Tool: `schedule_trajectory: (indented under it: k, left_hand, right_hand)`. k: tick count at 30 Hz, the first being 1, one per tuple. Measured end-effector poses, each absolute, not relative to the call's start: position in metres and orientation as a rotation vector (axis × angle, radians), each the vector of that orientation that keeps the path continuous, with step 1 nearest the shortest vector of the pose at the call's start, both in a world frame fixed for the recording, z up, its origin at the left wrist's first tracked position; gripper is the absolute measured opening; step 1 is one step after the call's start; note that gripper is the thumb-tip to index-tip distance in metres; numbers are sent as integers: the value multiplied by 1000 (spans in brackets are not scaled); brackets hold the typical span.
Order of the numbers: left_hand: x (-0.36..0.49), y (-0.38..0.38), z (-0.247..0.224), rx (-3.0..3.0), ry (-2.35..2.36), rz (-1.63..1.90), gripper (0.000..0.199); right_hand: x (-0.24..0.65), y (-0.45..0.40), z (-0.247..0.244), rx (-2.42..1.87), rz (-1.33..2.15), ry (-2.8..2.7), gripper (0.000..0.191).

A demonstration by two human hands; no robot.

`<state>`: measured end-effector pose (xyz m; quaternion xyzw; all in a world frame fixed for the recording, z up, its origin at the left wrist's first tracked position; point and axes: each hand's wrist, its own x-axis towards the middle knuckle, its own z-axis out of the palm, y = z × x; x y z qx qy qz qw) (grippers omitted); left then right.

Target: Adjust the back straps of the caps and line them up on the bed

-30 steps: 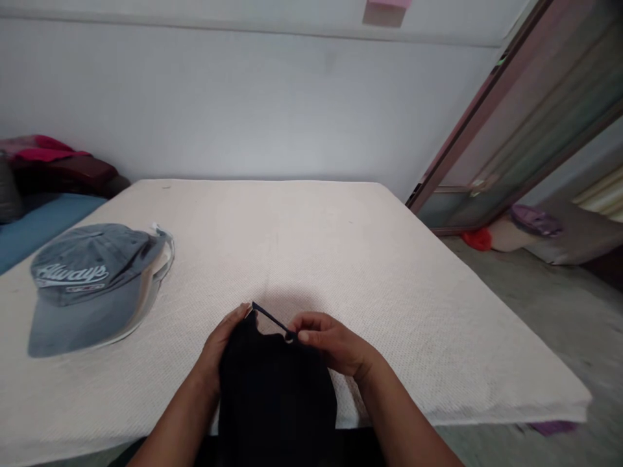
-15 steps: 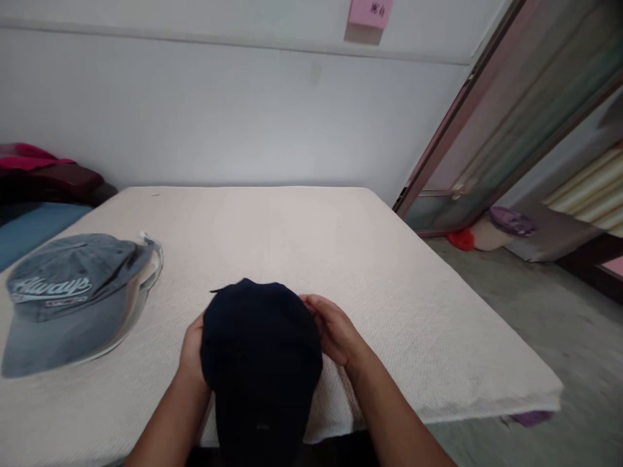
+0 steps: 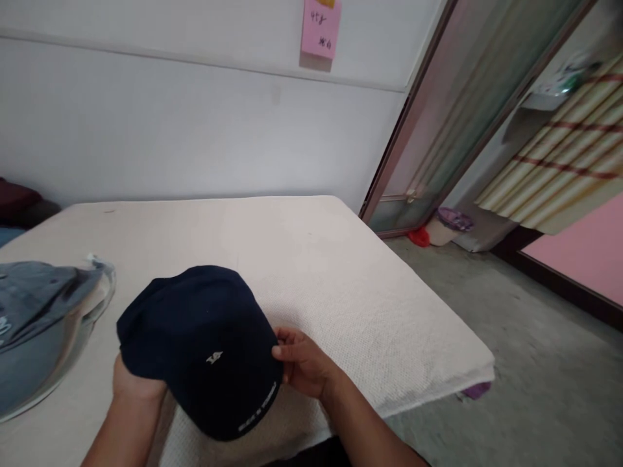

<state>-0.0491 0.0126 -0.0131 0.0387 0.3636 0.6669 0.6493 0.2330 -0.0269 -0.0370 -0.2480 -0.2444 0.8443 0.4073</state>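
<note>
Cap [image 3: 195, 344], dark navy, is held above the near part of the cloth-covered bench [image 3: 311, 259], brim toward the wearer's side; white emblem on the front, white lettering along the brim edge; right hand [image 3: 306, 363] is clamped on its right edge, thumb uppermost; left hand [image 3: 139, 383] supports the crown from below, fingers hidden, closure cannot be told; grey cap [image 3: 36, 324] lies at left, partly out of view.

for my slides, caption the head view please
Navy cap held between left grip and right grip over pale cloth, grey cap at picture's left.
</note>
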Motion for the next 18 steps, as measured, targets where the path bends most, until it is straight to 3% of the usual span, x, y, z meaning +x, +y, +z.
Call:
schedule_trajectory:
  k: [2, 8, 13, 18]
  left_hand:
    - [-22, 12, -5, 110, 790, 1568, 42]
    - [21, 9, -4, 82, 766, 1192, 49]
    - [29, 7, -15, 127, 859, 1181, 26]
    - [42, 5, -19, 142, 922, 1118, 19]
  right_hand:
    - [244, -20, -34, -627, 1985, -570, 33]
    - [302, 18, -18, -610, 1562, -590, 36]
    - [366, 56, -28, -743, 1196, -511, 28]
    - [432, 76, -51, -900, 1050, -380, 22]
